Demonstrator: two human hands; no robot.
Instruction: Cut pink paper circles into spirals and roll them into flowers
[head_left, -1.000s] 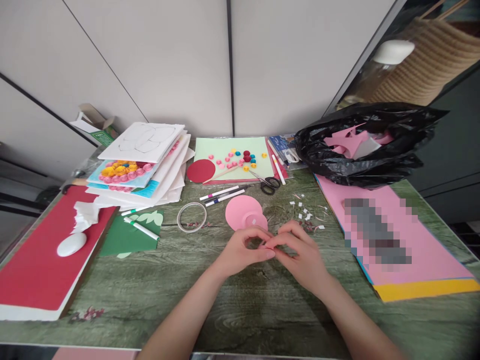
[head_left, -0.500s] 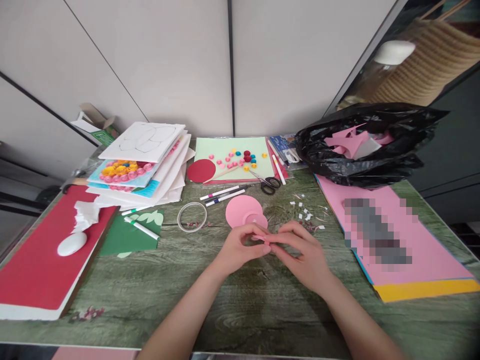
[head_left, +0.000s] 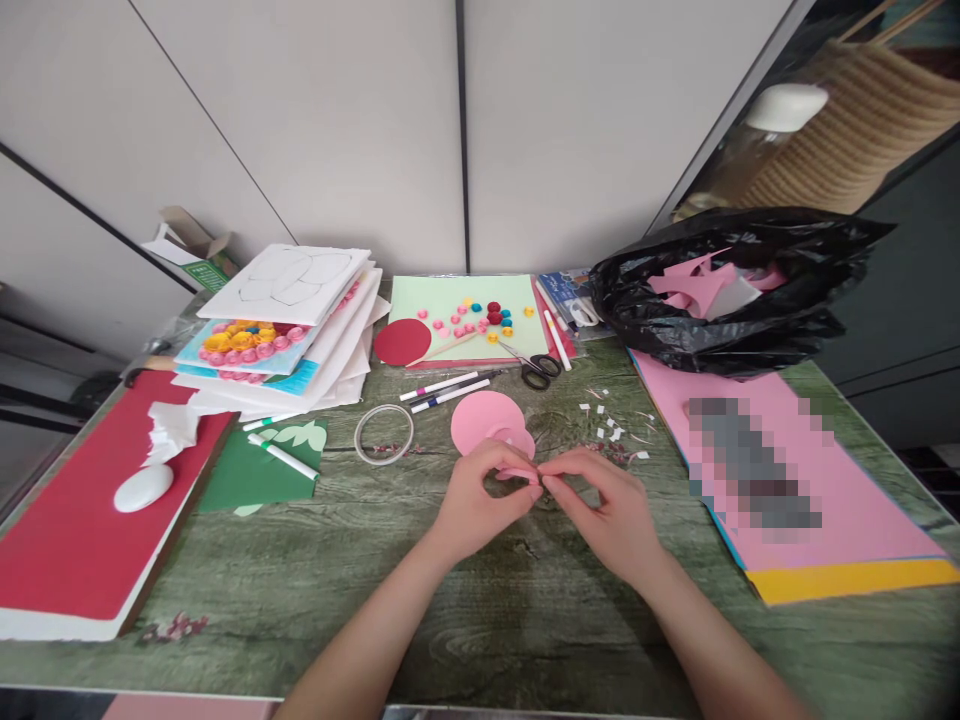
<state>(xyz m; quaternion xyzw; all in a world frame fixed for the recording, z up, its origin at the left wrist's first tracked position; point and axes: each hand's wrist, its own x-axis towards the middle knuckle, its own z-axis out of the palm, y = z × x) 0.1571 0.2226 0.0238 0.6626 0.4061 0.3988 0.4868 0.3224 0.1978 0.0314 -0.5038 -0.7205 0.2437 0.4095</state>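
Between the thumb and forefinger of my left hand [head_left: 476, 500] is a narrow curled pink paper strip [head_left: 517, 474]. My right hand [head_left: 611, 505] pinches at the strip's right end, its fingertips almost touching those of my left; the exact grip there is too small to make out. Just beyond my left hand lies a pink paper disc [head_left: 484, 412], with a smaller pink paper piece [head_left: 516, 437] overlapping its lower right edge. Small white paper scraps [head_left: 615, 433] are scattered past my right hand.
Behind are black-handled scissors [head_left: 537, 372], markers [head_left: 450, 395], a tape roll [head_left: 358, 440] and rolled paper flowers on a pale green sheet [head_left: 420, 292]. Stacked boards [head_left: 281, 280] stand left; a black plastic bag [head_left: 637, 330] and pink sheets [head_left: 840, 450] lie right.
My right hand's fingers have closed in from a looser spread to a pinch at the strip's end. My left hand keeps its hold almost in place.
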